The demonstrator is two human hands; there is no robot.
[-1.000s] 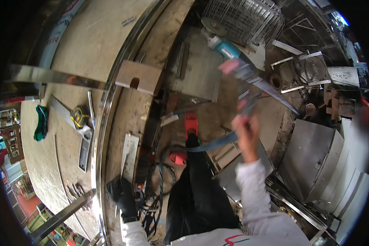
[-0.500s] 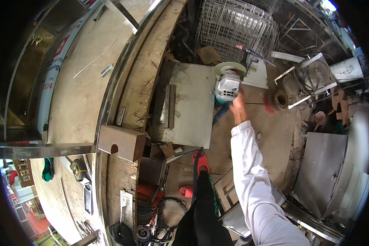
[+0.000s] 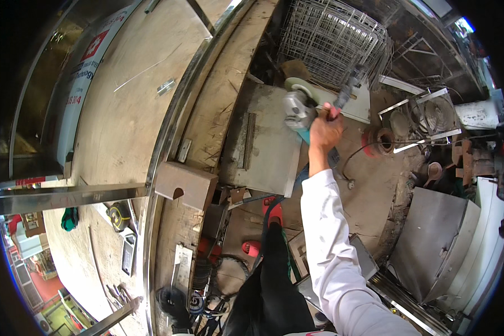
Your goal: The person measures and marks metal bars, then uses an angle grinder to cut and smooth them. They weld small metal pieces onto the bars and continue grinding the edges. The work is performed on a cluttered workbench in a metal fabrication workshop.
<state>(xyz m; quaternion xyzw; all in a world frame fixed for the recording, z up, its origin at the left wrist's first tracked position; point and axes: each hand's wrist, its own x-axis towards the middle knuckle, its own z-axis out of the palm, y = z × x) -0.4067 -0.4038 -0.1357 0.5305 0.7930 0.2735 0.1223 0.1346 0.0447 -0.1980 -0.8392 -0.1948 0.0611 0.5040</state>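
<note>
My right hand (image 3: 326, 133) reaches forward with bare fingers closed round the pink end of a dark, long tool. Motion smears that dark tool (image 3: 350, 87), so its kind is unclear; it points up and away from my fingers. Just left of the hand is an angle grinder (image 3: 299, 112) with a grey head, a teal body and a pale disc. It is over the far right part of a flat metal sheet (image 3: 271, 148), its rear partly hidden by my hand and wrist. My left hand is not in view.
A wooden bench (image 3: 134, 106) runs along the left, with a brown notched block (image 3: 186, 183) at its edge and a tape measure (image 3: 118, 217). Wire racks (image 3: 333, 42) stand at the back. A red-rimmed coil (image 3: 378, 141) and metal frames lie right. A cable crosses the floor.
My right hand has left the grinder and taken the pink end of the dark tool, which has swung upright. The grinder has shifted left over the sheet. The view has moved slightly.
</note>
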